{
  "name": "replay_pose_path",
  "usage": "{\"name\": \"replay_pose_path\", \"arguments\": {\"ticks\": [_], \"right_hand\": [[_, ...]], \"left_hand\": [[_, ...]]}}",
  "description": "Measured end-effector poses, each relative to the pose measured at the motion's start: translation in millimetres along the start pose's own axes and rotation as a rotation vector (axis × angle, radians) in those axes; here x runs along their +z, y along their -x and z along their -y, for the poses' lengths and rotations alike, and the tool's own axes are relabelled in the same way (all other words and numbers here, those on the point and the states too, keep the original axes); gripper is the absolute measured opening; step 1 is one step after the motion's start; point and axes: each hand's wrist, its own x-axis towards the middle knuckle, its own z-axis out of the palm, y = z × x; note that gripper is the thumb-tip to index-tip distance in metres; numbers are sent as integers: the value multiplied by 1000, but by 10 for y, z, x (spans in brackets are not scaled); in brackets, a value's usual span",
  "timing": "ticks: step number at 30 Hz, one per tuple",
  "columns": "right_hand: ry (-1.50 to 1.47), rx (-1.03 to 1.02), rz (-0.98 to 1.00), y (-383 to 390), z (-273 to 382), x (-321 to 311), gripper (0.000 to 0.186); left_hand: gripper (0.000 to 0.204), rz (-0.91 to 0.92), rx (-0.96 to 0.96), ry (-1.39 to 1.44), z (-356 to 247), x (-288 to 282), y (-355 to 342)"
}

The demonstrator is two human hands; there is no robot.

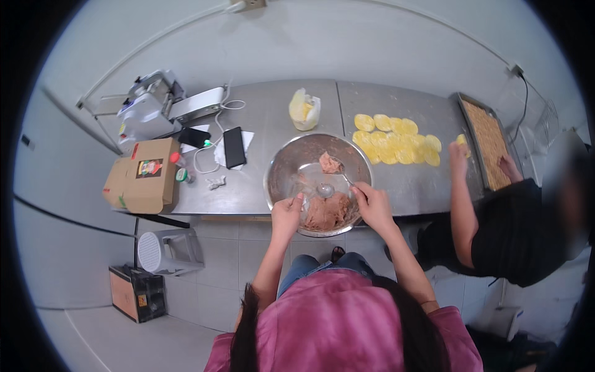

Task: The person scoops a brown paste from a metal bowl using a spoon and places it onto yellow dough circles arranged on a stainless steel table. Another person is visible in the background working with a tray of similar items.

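A wide stainless steel mixing bowl (277, 162) stands at the table's front edge before me. A mound of pinkish-brown minced filling (323, 212) lies in its near half. My left hand (287, 214) is closed at the bowl's near left rim, thumb on the inner side. In my right hand (373, 203) is the handle of a metal spoon (347, 178), reaching in over the right rim. A lump of the filling (330, 163) sits at the spoon's end, apart from the mound. Between them shows a round, shiny spot that I cannot make out.
Yellow round wrappers (396, 141) lie spread right of the bowl. Beyond it stands a plastic bag (304, 110). A co-worker (508, 232) holds a yellow piece beside a long tray (485, 146). Leftward are a phone (234, 147), a cardboard box (142, 173), a slicer-like machine (149, 108) and a stool (162, 251).
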Motion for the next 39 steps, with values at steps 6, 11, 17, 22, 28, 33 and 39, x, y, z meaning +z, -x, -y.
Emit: {"name": "replay_pose_path", "arguments": {"ticks": [6, 11, 17, 22, 28, 33, 39], "right_hand": [[505, -140, -35, 273, -24, 101, 27], [714, -266, -107, 456, -95, 134, 37], [561, -218, -147, 483, -169, 29, 37], [472, -120, -156, 462, -76, 181, 37], [143, 22, -258, 393, -75, 167, 27], [74, 45, -253, 386, -107, 328, 28], [486, 7, -17, 382, 126, 398, 41]], "left_hand": [[41, 67, -48, 112, -49, 56, -63], [38, 82, -75, 180, -175, 12, -170], [37, 87, -73, 125, -179, -17, -227], [40, 99, -12, 36, -132, 18, -276], [37, 97, -6, 99, -115, 22, -281], [36, 194, -267, 348, -167, 54, -283], [35, 136, -184, 292, -40, 95, -352]]}}
